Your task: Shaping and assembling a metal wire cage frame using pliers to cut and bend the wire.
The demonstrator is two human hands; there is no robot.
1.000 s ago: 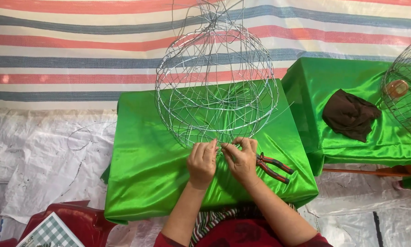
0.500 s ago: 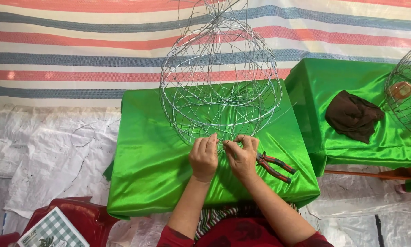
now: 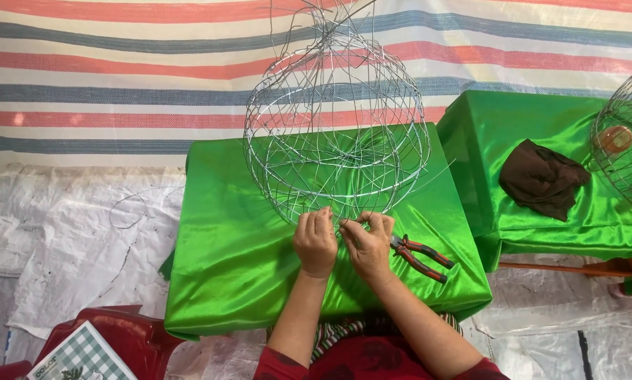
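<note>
both hands down at the near rim of the round wire frame (image 3: 335,134) on the green-draped worktop (image 3: 231,267), left hand (image 3: 316,243) steadying the mesh, right hand (image 3: 367,243) with fingers pinched on a thin strand, red-handled pliers (image 3: 420,255) parked just beside for easy reach.

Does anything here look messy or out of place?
Mostly tidy. A loose wire curl lies on the white floor sheet, left of the green table, and a brown cloth sits crumpled on the neighbouring table.
</note>
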